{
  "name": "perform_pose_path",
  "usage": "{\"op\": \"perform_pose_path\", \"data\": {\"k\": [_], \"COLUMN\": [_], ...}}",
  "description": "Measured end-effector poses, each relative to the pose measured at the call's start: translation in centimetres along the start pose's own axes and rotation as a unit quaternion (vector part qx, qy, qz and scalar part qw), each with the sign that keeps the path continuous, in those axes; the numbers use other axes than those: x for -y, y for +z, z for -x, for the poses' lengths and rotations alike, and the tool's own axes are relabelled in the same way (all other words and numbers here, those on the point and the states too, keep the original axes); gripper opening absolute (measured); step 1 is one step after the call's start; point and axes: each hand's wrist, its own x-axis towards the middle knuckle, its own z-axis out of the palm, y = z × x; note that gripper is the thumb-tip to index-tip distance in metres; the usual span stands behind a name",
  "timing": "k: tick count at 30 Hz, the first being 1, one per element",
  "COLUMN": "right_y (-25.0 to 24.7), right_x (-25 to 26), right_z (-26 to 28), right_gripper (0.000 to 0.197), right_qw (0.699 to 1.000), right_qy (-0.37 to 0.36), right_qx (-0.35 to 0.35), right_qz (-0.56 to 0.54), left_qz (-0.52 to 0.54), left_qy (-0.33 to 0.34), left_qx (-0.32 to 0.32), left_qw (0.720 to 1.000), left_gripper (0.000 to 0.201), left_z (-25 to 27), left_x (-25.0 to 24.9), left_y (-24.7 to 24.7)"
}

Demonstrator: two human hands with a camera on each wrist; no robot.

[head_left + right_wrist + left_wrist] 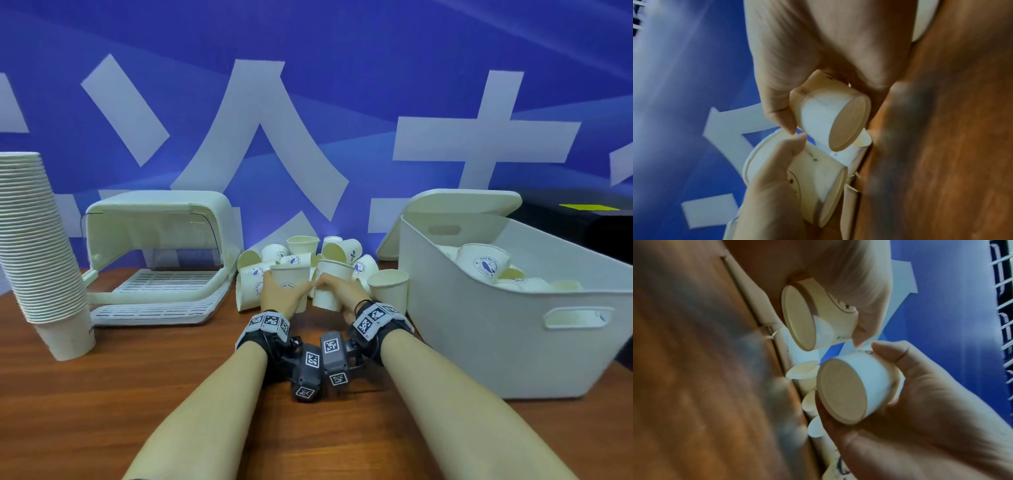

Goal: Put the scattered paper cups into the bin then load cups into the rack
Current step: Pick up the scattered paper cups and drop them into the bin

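Both hands meet over the wooden table [171, 394] in front of a pile of scattered white paper cups [274, 251]. My left hand [284, 291] grips one upright cup [291, 274]; its flat base [840, 391] faces the left wrist camera. My right hand [334, 286] grips a second upright cup [334, 269], and the right wrist view shows its base [846, 123]. The two held cups are side by side, fingertips nearly touching. The white bin [479, 342] stands at the right with several cups [483, 263] inside. The white rack [154, 260] stands at the left with its cover raised and its slatted trays bare.
A tall stack of nested cups [37, 246] stands at the far left, beside the rack. The bin's lid [455, 212] leans behind the bin. One upright cup [388, 291] stands close to the bin's left wall. A blue banner wall runs behind the table.
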Motion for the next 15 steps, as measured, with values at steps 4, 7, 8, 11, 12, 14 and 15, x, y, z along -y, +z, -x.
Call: {"op": "perform_pose_path", "data": {"k": [4,7,8,11,12,14,15], "right_y": [-0.4,-0.9,-1.1,-1.9,-2.2,-2.9,-3.2], "right_x": [1.9,3.9,4.7,6.8,7.4,8.7,9.3], "right_z": [1.3,2.6,3.2,4.6,5.1,5.9,6.4], "right_gripper": [0.063,0.047,0.043,0.027,0.018,0.012,0.015], "right_qw": [0.999,0.997,0.996,0.992,0.991,0.989,0.988], "right_qy": [-0.029,-0.071,-0.083,-0.105,-0.110,-0.122,-0.127], "right_qx": [0.018,0.022,0.027,0.040,0.042,0.042,0.041], "right_qz": [-0.009,-0.019,-0.023,-0.051,-0.058,-0.070,-0.074], "left_qz": [0.033,0.076,0.090,0.141,0.157,0.181,0.190], "left_qy": [0.034,0.071,0.074,0.092,0.093,0.092,0.091], "left_qx": [0.022,0.031,0.040,0.065,0.069,0.077,0.084], "left_qw": [0.999,0.994,0.992,0.984,0.981,0.976,0.974], "left_gripper": [0.081,0.081,0.074,0.068,0.072,0.074,0.074], "left_z": [0.4,1.0,1.3,2.2,2.6,3.0,3.3], "left_x": [-3.3,-5.6,-6.4,-8.7,-9.5,-10.9,-11.6], "left_y": [-0.7,-1.0,-1.0,-0.7,-0.6,-0.3,-0.1]}}
